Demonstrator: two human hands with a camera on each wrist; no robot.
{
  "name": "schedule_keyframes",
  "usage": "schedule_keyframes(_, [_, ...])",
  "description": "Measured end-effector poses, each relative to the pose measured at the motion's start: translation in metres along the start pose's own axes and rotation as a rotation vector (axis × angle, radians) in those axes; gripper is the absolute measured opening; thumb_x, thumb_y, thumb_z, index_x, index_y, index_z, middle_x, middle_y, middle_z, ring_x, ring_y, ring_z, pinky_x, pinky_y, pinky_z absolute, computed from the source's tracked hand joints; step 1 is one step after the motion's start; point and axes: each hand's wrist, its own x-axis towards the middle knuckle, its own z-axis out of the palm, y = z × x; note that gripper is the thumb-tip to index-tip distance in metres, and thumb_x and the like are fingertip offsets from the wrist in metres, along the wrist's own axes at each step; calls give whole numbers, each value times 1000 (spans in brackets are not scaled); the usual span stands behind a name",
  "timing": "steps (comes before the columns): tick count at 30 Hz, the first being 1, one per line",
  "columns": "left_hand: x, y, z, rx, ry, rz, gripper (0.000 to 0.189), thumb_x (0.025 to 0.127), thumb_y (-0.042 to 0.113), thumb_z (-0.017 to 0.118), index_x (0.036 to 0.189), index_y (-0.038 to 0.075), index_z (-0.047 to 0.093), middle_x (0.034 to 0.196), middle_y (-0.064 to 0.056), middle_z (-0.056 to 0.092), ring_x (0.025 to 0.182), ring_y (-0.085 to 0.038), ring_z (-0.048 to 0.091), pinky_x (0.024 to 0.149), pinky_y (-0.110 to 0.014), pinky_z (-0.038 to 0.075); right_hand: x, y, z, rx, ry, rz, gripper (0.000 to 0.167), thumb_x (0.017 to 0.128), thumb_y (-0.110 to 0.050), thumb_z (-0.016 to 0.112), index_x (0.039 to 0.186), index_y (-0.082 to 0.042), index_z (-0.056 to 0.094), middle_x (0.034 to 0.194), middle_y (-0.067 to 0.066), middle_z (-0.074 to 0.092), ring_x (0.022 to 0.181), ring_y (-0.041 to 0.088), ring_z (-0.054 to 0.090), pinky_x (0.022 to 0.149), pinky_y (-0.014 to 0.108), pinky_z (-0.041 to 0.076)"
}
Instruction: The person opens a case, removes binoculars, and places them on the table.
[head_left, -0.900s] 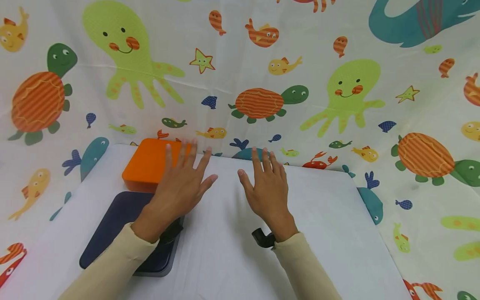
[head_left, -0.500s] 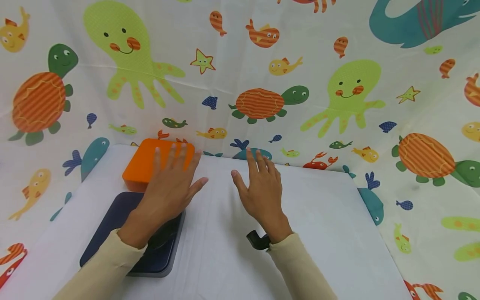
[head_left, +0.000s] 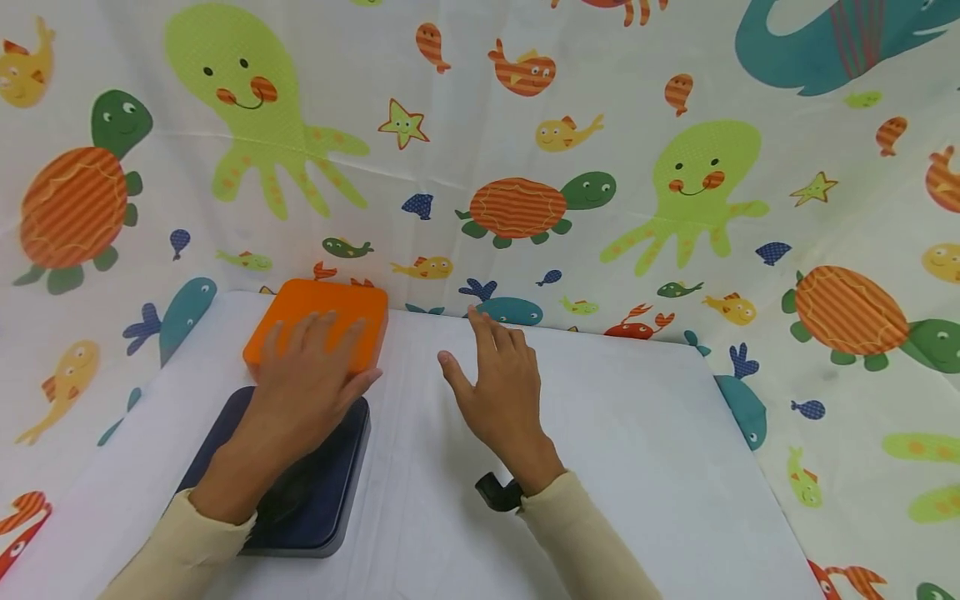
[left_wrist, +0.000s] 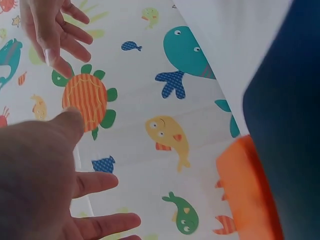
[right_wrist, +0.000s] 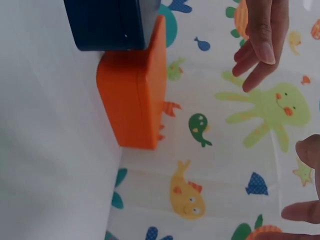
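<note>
My left hand [head_left: 303,392] is held above the dark blue box [head_left: 341,467], its spread fingers overlapping the orange box [head_left: 330,308] in the head view. The right wrist view shows the left hand [right_wrist: 262,40] apart from both boxes, with nothing in it. Over the white table, right of the boxes, hovers my right hand [head_left: 498,392], fingers extended and thumb apart, holding nothing. The orange box [right_wrist: 127,105] stands behind the dark blue box [right_wrist: 107,25]. Part of the dark blue box is hidden under the left forearm.
A white cloth covers the table [head_left: 630,433]. Behind and around it hangs a curtain [head_left: 420,75] printed with sea animals. A black strap piece [head_left: 498,492] sits at the right wrist.
Both hands have drifted left and slightly toward the body. The left hand has passed from the orange box's right side to in front of it. The boxes have stayed put.
</note>
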Motion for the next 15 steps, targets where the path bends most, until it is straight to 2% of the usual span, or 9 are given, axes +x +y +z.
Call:
schedule_keyframes(7, [-15, -14, 3, -38, -4, -57, 68, 96, 48, 75, 149, 9, 56, 143, -34, 55, 138, -52, 44, 110, -82, 26, -6, -9, 12, 10, -31, -26, 72, 102, -55, 66, 161, -19, 46, 150, 7, 63, 125, 26, 61, 100, 44, 57])
schedule_keyframes(15, [-29, -24, 8, -33, -46, -108, 67, 96, 42, 77, 148, 5, 56, 142, -35, 55, 137, -54, 42, 111, -83, 24, -14, -18, 21, 24, -68, -46, 72, 101, -54, 67, 161, -20, 46, 150, 6, 63, 123, 25, 62, 98, 40, 58])
